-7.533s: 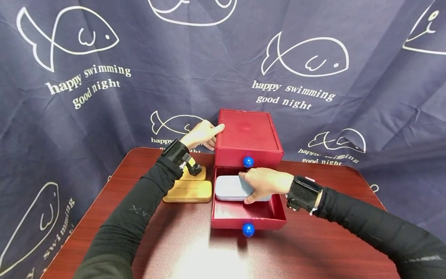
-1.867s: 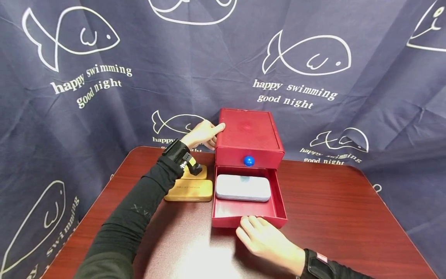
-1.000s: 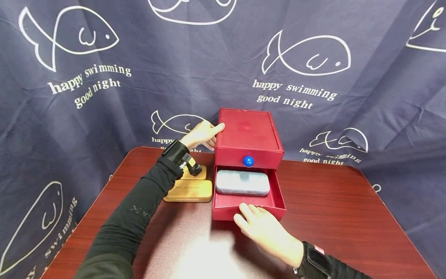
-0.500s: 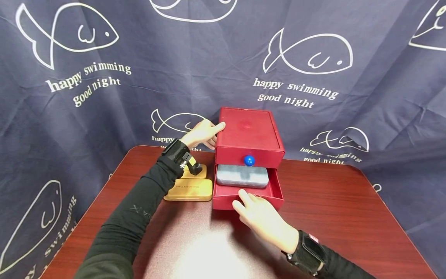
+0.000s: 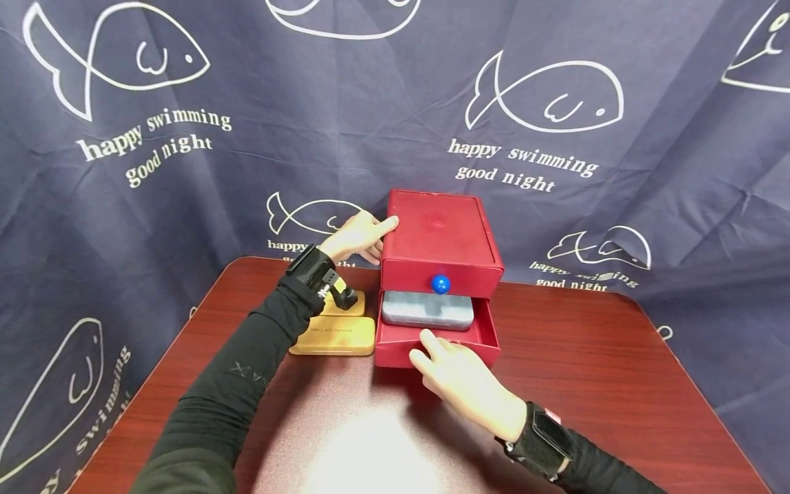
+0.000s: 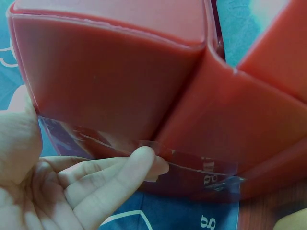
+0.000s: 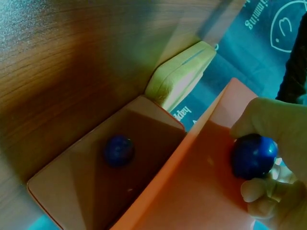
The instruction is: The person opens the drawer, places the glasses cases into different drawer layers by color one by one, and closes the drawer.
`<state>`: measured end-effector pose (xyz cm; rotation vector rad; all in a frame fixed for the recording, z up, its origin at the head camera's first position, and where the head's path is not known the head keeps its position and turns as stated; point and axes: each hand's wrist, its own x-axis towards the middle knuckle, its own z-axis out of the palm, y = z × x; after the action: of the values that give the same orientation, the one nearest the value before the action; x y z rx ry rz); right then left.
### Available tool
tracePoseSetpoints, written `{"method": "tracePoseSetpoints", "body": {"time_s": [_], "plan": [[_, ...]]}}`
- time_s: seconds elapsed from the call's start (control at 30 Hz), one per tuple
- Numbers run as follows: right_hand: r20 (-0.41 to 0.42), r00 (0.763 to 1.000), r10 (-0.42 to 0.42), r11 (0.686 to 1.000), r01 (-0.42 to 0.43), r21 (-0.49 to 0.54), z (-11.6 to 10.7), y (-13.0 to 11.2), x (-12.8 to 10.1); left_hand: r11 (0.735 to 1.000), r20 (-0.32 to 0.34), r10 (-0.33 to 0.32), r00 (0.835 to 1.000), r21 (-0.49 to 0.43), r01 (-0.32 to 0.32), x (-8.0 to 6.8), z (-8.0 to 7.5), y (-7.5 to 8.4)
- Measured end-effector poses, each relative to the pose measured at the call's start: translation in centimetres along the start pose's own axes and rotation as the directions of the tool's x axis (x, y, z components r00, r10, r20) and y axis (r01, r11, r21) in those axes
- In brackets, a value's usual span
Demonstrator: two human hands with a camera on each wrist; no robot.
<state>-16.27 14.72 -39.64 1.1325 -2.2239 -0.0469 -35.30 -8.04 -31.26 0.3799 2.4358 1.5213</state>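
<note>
My left hand [image 5: 361,237] holds the red drawer cabinet [image 5: 441,230] at its upper left edge. The thumb lies over the top; in the left wrist view the fingers [image 6: 110,182] touch the side. My right hand [image 5: 472,384] is at the front of the partly pulled-out drawer [image 5: 395,355]. Between its thumb and fingers it pinches that drawer's blue knob [image 7: 253,155], hidden in the head view. Inside the drawer lies a grey-blue case [image 5: 427,310], like a glasses case, its back edge under the upper drawer.
Two yellow cases lie left of the cabinet, the front one [image 5: 333,336] lettered. The closed top drawer has a blue knob [image 5: 441,284]. Below the pulled-out drawer, another closed drawer shows a blue knob [image 7: 118,151]. A fish-print cloth [image 5: 308,103] hangs behind the wooden table [image 5: 586,357].
Earlier my right hand was on the grey-blue case; it let go and moved to the drawer front. The drawer, with the case in it, has slid partway back in. My left hand stayed put.
</note>
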Motion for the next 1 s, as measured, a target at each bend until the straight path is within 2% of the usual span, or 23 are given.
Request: {"method": "tracePoseSetpoints", "body": {"time_s": [0.33,0.83,1.0], "plan": [[-0.026,1.000,0.008,1.000,-0.008,0.007,0.2,0.3,0.2,1.000,-0.009,-0.009,1.000,0.005,0.010,-0.2,-0.1,0.1],[0.036,0.997,0.063,0.997,-0.064,0.042,1.3,1.4,0.9,1.000,0.001,-0.010,1.000,-0.002,0.010,-0.3,0.1,0.3],[0.029,0.998,0.062,0.998,-0.062,0.023,1.7,1.7,1.2,1.000,0.002,-0.015,1.000,-0.012,0.015,-0.3,0.0,0.3]]}}
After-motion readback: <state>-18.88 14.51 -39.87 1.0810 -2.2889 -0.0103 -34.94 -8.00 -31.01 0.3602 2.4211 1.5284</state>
